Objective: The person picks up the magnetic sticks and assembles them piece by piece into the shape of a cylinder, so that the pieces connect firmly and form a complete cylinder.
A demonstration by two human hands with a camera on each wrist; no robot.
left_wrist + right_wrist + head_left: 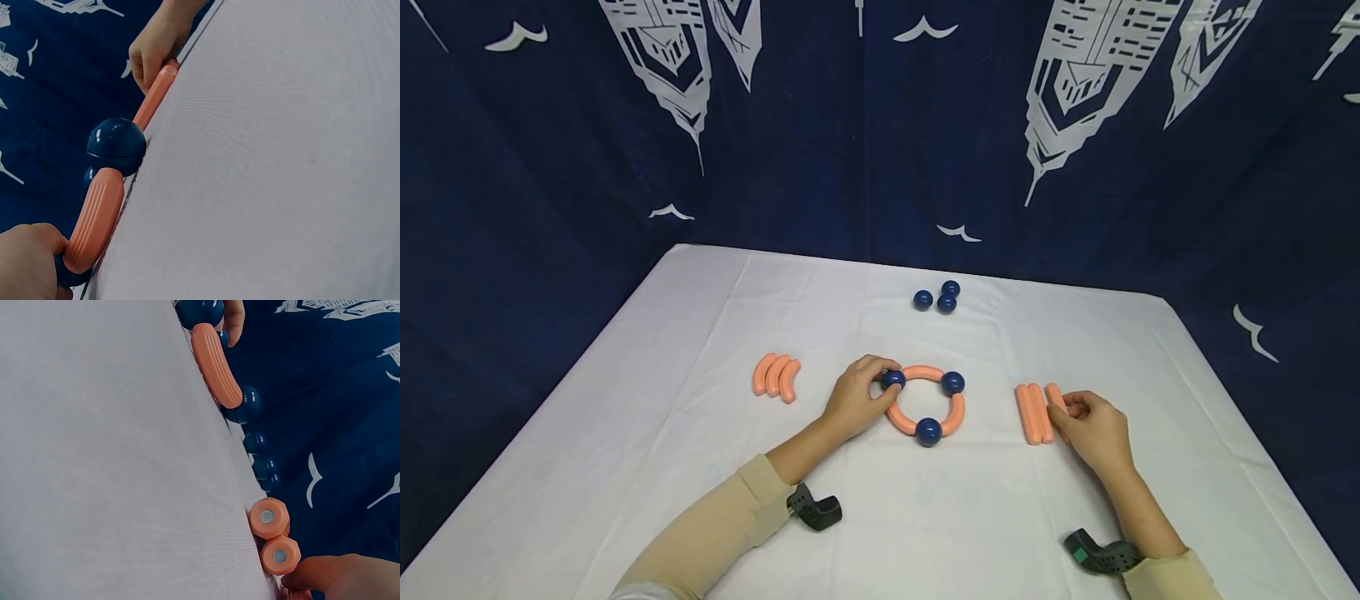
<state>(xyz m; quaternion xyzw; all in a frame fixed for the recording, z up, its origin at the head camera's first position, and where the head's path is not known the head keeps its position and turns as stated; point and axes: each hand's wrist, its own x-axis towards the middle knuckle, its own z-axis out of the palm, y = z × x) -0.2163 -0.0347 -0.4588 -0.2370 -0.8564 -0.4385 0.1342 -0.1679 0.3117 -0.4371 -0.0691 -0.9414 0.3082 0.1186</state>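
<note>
A ring of curved orange magnetic rods point(957, 414) joined by three dark blue balls point(928, 432) lies mid-table. My left hand point(853, 400) has its thumb and fingers about the ring's upper-left ball point(894, 379); in the left wrist view this ball is partly hidden behind the thumb and a curved rod point(95, 220). To the right, my right hand point(1097, 429) pinches a straight orange rod point(1055, 395), slightly tilted away from two straight rods point(1033, 414) lying side by side. Metal discs show in the ends of the two straight rods point(267, 516) in the right wrist view.
Three loose blue balls point(947, 303) sit toward the table's back. Several-centimetre curved rods point(777, 376), three in a row, lie left of my left hand. A white cloth covers the table point(880, 525); a dark blue printed curtain point(820, 150) hangs behind.
</note>
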